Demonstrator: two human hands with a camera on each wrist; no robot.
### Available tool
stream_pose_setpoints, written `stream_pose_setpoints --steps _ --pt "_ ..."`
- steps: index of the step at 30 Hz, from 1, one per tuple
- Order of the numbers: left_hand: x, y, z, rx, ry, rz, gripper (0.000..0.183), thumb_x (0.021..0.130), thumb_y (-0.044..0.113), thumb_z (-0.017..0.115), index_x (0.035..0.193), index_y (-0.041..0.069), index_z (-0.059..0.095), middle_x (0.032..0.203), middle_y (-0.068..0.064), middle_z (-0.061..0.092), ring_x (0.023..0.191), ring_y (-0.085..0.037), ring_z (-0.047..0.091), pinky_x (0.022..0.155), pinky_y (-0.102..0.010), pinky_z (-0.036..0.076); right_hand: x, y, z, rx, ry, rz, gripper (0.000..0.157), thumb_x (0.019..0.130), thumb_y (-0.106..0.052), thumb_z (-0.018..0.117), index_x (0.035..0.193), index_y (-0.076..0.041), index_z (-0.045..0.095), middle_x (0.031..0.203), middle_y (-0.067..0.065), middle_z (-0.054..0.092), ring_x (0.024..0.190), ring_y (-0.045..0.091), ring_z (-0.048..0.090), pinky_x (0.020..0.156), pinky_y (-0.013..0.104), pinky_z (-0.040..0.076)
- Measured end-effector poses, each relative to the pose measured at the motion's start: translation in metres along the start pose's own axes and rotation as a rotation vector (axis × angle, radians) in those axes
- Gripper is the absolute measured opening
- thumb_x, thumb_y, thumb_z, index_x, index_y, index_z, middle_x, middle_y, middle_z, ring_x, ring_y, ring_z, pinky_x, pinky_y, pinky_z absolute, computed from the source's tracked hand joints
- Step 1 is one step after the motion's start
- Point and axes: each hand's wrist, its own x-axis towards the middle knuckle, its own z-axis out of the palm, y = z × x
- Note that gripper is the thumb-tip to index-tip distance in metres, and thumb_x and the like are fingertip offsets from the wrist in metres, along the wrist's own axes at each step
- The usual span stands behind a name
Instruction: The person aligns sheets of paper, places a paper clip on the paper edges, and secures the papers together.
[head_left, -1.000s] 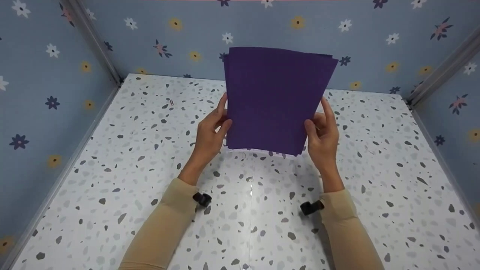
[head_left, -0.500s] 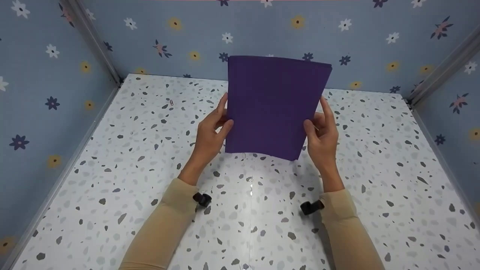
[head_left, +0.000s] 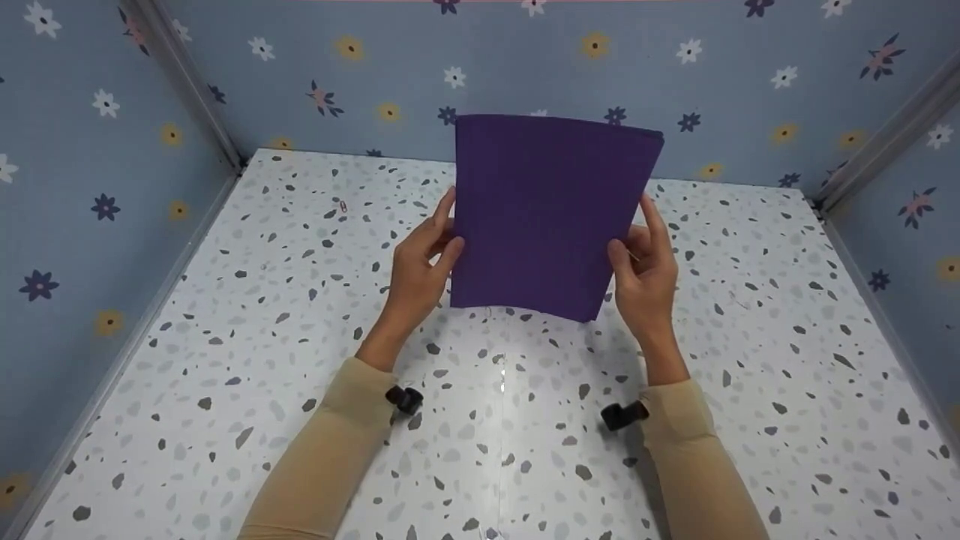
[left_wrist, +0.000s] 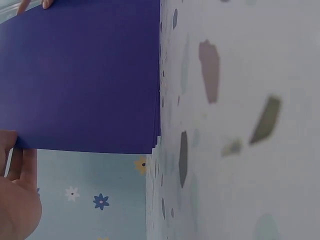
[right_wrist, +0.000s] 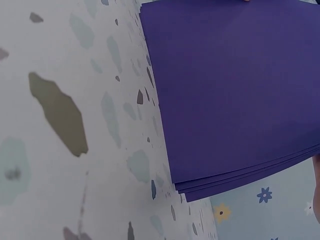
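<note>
Purple sheets (head_left: 551, 217) have slid down between left grip (head_left: 420, 266) and right grip (head_left: 651, 281), each pinching one side.

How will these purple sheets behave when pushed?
The purple sheets probably flex easily, since they bow between the left hand and right hand. They may slide against each other: the right wrist view shows them unevenly staggered.

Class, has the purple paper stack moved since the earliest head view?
Yes, the purple paper stack has moved down in the head view: a dark wall flower it had covered now shows above its top edge.
</note>
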Motion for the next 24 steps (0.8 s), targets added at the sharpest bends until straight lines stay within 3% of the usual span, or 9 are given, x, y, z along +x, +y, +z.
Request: stream_pose_setpoints --steps 12,24 --pt "0.0021 0.0021 -0.0005 -0.008 0.028 0.039 0.055 0.109 0.008 0.061 0.161 0.006 0.045 0.111 -0.012 0.071 0.098 -0.019 0.066 0.089 -0.027 0.057 0.0024 -0.0035 -0.0002 -0.024 0.012 -0.039 0.06 0.107 0.001 0.059 0.163 -0.008 0.041 0.103 0.015 0.07 0.081 0.021 0.062 0.074 0.025 0.052" --pt "0.0031 0.0029 -0.0002 -0.051 0.044 0.067 0.054 0.109 0.007 0.061 0.16 0.005 0.046 0.111 -0.01 0.071 0.102 -0.02 0.067 0.093 -0.028 0.058 0.0036 -0.0071 -0.0001 -0.006 0.017 -0.067 0.059 0.107 0.002 0.058 0.163 -0.004 0.04 0.106 0.014 0.069 0.083 0.022 0.063 0.076 0.027 0.053"
